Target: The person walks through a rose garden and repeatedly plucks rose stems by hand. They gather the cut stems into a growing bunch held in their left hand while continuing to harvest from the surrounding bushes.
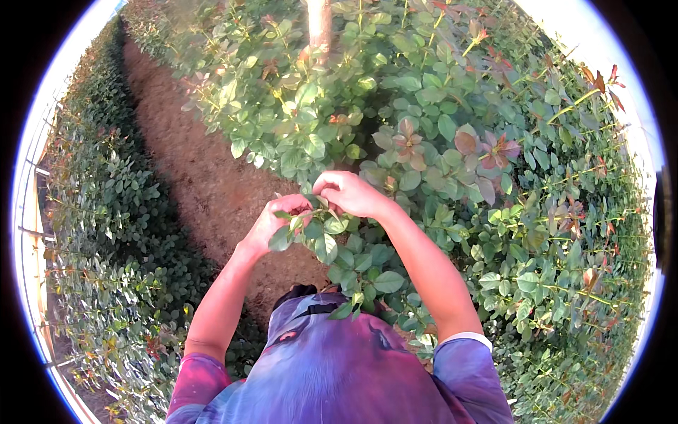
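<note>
A leafy green rose shoot [324,245] is between my two hands, in front of my chest. My left hand [280,216] has its fingers curled around the shoot, with leaves sticking out on both sides of it. Just right of it and slightly higher, my right hand [347,195] is bent at the wrist, its fingers pinched on the upper leaves of the same shoot. Foliage partly covers the fingertips of both hands. Whether either one carries a small tool cannot be seen.
Dense rose bushes [529,238] crowd my right side, some with reddish young leaves [498,151]. A bare soil path [185,159] runs up the left, bordered by another rose row [122,212]. Ahead, a pale upright post [319,26] rises among the plants. Leaves touch my shirt [339,371].
</note>
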A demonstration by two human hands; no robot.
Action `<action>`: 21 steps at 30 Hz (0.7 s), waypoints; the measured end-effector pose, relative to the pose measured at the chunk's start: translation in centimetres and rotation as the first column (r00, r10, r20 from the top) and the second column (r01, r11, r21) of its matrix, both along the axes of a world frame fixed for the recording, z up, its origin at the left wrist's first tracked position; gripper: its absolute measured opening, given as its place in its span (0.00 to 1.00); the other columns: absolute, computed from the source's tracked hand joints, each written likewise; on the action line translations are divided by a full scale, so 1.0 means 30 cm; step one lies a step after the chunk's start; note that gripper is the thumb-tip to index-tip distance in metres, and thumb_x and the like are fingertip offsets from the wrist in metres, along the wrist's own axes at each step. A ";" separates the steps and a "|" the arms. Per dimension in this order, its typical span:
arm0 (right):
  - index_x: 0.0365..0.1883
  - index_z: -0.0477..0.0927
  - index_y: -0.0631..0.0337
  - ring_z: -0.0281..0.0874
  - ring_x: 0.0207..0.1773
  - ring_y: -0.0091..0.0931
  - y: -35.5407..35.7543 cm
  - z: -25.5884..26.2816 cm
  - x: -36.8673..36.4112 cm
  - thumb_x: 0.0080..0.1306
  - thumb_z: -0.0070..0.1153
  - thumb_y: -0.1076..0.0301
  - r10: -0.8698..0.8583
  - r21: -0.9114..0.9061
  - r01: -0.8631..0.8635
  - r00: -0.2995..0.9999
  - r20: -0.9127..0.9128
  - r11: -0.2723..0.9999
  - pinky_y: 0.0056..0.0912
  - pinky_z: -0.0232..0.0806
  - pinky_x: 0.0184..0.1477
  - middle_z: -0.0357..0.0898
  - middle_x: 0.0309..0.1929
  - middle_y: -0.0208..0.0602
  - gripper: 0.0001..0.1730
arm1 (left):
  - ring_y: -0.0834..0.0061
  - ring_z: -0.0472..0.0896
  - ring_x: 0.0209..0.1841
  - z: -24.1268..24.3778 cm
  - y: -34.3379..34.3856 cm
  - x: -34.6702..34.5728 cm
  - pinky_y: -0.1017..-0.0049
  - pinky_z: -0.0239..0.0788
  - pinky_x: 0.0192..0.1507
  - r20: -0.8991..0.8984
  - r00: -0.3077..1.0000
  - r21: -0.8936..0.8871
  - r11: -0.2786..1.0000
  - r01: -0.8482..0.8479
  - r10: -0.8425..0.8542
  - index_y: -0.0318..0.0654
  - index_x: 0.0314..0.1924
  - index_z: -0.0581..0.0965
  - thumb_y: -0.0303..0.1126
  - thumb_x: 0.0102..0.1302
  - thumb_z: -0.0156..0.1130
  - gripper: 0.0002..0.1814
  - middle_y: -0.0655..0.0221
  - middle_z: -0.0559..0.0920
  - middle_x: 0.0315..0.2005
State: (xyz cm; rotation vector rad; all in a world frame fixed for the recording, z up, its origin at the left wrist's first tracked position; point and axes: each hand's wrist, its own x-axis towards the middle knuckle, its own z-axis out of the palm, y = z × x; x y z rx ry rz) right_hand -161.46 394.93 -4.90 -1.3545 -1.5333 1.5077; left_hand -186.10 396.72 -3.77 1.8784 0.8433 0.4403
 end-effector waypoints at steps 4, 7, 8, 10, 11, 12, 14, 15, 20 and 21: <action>0.42 0.89 0.63 0.82 0.52 0.49 -0.011 -0.011 -0.024 0.57 0.60 0.84 0.209 0.352 -0.419 0.839 0.503 0.837 0.50 0.75 0.53 0.83 0.42 0.51 0.15 | 0.85 0.78 0.34 -0.077 -0.002 -0.014 0.76 0.70 0.36 0.102 0.990 -0.406 0.912 -0.049 0.098 0.37 0.42 0.81 0.34 0.74 0.65 0.07 0.78 0.81 0.32; 0.35 0.86 0.65 0.84 0.47 0.50 -0.008 -0.018 -0.046 0.57 0.61 0.81 0.226 0.351 -0.474 0.799 0.557 0.808 0.52 0.75 0.48 0.84 0.39 0.53 0.08 | 0.86 0.73 0.29 -0.092 -0.003 -0.003 0.80 0.63 0.30 0.067 0.976 -0.745 0.661 -0.090 0.208 0.43 0.38 0.82 0.36 0.73 0.62 0.07 0.81 0.79 0.29; 0.35 0.85 0.66 0.85 0.46 0.50 -0.003 -0.017 -0.057 0.57 0.61 0.80 0.261 0.314 -0.498 0.781 0.567 0.808 0.52 0.75 0.47 0.84 0.37 0.53 0.07 | 0.86 0.73 0.25 -0.155 0.000 -0.017 0.80 0.62 0.26 0.072 0.970 -0.759 0.643 -0.096 0.231 0.43 0.37 0.81 0.35 0.73 0.62 0.07 0.81 0.78 0.26; 0.33 0.84 0.67 0.86 0.43 0.50 0.008 -0.023 -0.053 0.58 0.60 0.78 0.319 0.228 -0.534 0.740 0.592 0.814 0.53 0.75 0.44 0.84 0.34 0.54 0.05 | 0.88 0.73 0.21 -0.165 -0.004 -0.014 0.81 0.64 0.24 0.036 0.967 -0.775 0.618 -0.132 0.251 0.43 0.35 0.80 0.34 0.72 0.62 0.06 0.79 0.77 0.24; 0.32 0.84 0.67 0.86 0.42 0.50 0.012 -0.027 -0.053 0.58 0.60 0.78 0.328 0.220 -0.529 0.748 0.578 0.820 0.53 0.74 0.43 0.84 0.33 0.54 0.05 | 0.87 0.75 0.25 -0.170 -0.006 -0.024 0.80 0.69 0.28 0.010 0.962 -0.697 0.692 -0.189 0.273 0.40 0.38 0.81 0.36 0.75 0.62 0.09 0.77 0.80 0.26; 0.32 0.84 0.67 0.86 0.41 0.49 0.011 -0.034 -0.042 0.58 0.59 0.77 0.330 0.206 -0.517 0.755 0.566 0.831 0.54 0.74 0.43 0.84 0.32 0.55 0.04 | 0.86 0.77 0.28 -0.161 0.004 -0.024 0.80 0.70 0.31 -0.053 0.949 -0.459 0.836 -0.301 0.312 0.37 0.42 0.82 0.37 0.76 0.62 0.10 0.76 0.82 0.28; 0.31 0.83 0.69 0.86 0.40 0.49 0.026 0.000 -0.049 0.59 0.58 0.75 0.438 -0.015 -0.503 0.736 0.516 0.864 0.54 0.74 0.42 0.83 0.33 0.58 0.06 | 0.84 0.80 0.34 -0.103 0.023 -0.013 0.78 0.74 0.37 -0.057 0.882 -0.122 0.873 -0.471 0.468 0.33 0.51 0.82 0.37 0.78 0.63 0.14 0.73 0.85 0.34; 0.31 0.83 0.70 0.87 0.40 0.49 0.038 -0.018 -0.045 0.60 0.58 0.74 0.484 -0.092 -0.522 0.692 0.536 0.848 0.53 0.74 0.43 0.83 0.33 0.58 0.06 | 0.83 0.82 0.37 -0.054 0.059 0.010 0.78 0.76 0.40 -0.001 0.833 -0.064 0.831 -0.553 0.554 0.32 0.55 0.81 0.37 0.79 0.63 0.15 0.72 0.87 0.38; 0.36 0.82 0.72 0.86 0.38 0.43 0.086 -0.079 -0.086 0.68 0.58 0.70 0.183 0.076 -0.247 0.863 0.470 0.966 0.45 0.75 0.46 0.84 0.32 0.53 0.10 | 0.64 0.89 0.49 -0.018 0.396 0.080 0.66 0.82 0.49 0.293 0.863 0.266 0.832 -0.487 0.411 0.32 0.66 0.75 0.25 0.72 0.62 0.23 0.56 0.88 0.50; 0.36 0.82 0.71 0.85 0.38 0.41 0.096 -0.054 -0.103 0.70 0.58 0.69 0.000 0.207 -0.093 0.912 0.410 0.974 0.43 0.76 0.46 0.84 0.32 0.52 0.11 | 0.59 0.90 0.49 -0.028 0.466 0.093 0.63 0.82 0.49 0.266 0.881 0.343 0.816 -0.466 0.391 0.31 0.66 0.75 0.25 0.71 0.63 0.24 0.52 0.88 0.49</action>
